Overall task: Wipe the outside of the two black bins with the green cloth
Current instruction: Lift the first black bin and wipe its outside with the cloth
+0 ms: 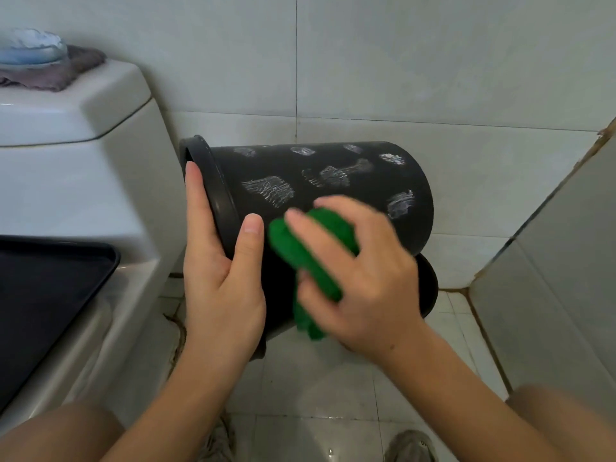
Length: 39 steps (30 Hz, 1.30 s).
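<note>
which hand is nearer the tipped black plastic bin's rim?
Left. The left hand grips the thick round rim of the tipped black plastic bin; the right hand presses the green cloth mid-wall, away from it.

One black bin (333, 181) is held tipped on its side above the floor, its rimmed mouth turned left and its closed base turned right. Its round plastic wall is matt and is marked with several whitish smears, scattered across the upper side. The rim is gripped by the left hand (220, 278), thumb laid on the wall. The green cloth (313, 248) is bunched up and pressed against the lower wall, just right of the rim; it is blurred, and a tail of it hangs down below. A second bin (428, 288) is seen just beneath the first one's base, largely hidden, only a curved dark edge showing.
</note>
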Each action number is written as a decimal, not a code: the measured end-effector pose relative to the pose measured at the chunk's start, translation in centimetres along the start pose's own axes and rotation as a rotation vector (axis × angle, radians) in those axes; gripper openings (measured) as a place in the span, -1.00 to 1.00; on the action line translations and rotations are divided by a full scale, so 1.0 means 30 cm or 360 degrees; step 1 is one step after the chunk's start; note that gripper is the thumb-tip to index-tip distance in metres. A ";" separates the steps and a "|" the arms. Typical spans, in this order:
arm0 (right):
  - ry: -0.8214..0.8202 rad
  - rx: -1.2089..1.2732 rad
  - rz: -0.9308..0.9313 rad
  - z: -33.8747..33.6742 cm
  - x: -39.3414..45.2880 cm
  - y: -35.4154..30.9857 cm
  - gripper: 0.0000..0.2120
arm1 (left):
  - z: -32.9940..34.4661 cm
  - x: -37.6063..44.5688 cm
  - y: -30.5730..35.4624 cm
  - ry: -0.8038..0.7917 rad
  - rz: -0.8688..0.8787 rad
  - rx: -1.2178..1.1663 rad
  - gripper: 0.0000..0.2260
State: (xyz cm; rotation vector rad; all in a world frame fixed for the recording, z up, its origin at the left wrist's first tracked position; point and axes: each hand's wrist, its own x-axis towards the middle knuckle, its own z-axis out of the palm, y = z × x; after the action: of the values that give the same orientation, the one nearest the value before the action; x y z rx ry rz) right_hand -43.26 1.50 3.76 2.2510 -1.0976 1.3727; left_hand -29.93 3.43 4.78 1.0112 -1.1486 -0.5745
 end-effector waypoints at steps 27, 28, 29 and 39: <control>0.0265 0.0141 0.1040 -0.062 0.057 0.257 -0.57 | -0.022 -0.022 0.025 0.0068 0.0018 -0.0035 -0.45; 0.0283 0.0124 0.1039 -0.073 0.058 0.269 -0.57 | -0.027 -0.019 0.027 0.0063 0.0028 -0.0063 -0.45; 0.0319 0.0123 0.1071 -0.082 0.057 0.279 -0.56 | -0.030 -0.016 0.027 0.0061 0.0037 -0.0083 -0.46; 0.0284 0.0063 0.0917 -0.107 0.042 0.281 -0.56 | -0.078 0.013 0.035 0.0015 0.0062 -0.0099 -0.49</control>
State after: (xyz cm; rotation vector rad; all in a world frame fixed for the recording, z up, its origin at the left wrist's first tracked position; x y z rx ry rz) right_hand -51.12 -2.85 5.27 1.8557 -1.7467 1.7710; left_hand -27.73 4.43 5.74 0.9355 -1.1332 -0.5702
